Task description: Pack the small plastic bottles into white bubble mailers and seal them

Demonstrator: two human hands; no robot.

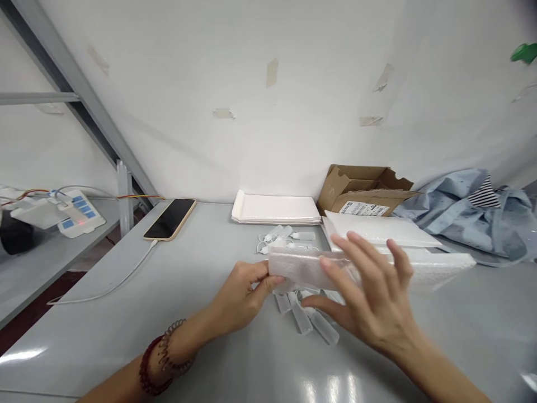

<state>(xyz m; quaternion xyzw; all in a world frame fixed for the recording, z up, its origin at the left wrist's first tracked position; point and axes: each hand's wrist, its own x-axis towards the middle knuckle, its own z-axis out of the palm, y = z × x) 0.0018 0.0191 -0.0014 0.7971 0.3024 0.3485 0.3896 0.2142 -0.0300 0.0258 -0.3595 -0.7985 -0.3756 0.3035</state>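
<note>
My left hand [241, 296] pinches the left end of a white bubble mailer [302, 268], thumb in front. The mailer is held slantwise above the table, its right end reaching past my other hand. My right hand [377, 296] is in front of it with fingers spread, the fingertips over its face; whether they press on it I cannot tell. Under the mailer lie several small translucent plastic bottles [301, 316] with white tops, partly hidden. More such bottles [285, 235] with thin loops lie behind it.
A stack of white mailers [277, 209] lies by the wall. More white mailers [381, 230] lie before an open cardboard box [364, 187]. Blue cloth [457, 207] is bunched at right. A phone [170, 219] on a charging cable [126, 282] lies left, near a power strip [81, 212].
</note>
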